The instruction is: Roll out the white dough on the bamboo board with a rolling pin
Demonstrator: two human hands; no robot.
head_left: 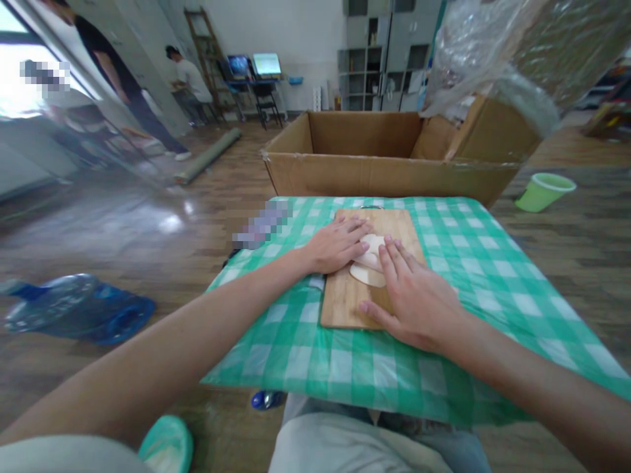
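A pale piece of dough (369, 274) lies on a wooden cutting board (345, 307). Its lower part is flat, and a thicker folded or rolled part sits between my hands. From the left, my left hand (340, 244) rests palm down on the board, fingers stretched out, with the thumb and nearby fingertips at the dough's edge. On the other side my right hand (417, 295) is also open. Its fingertips touch the dough's right side and its thumb is spread toward me over the board. My fingers cover part of the dough.
A green checked cloth (493, 276) covers the table. Beyond it stands a large cardboard box (384, 174) with plastic wrap. A light green bin (545, 192) is on the right, a blue water bottle (83, 309) on the left floor. A blurred-out object lies at the table's left edge. People are farther back.
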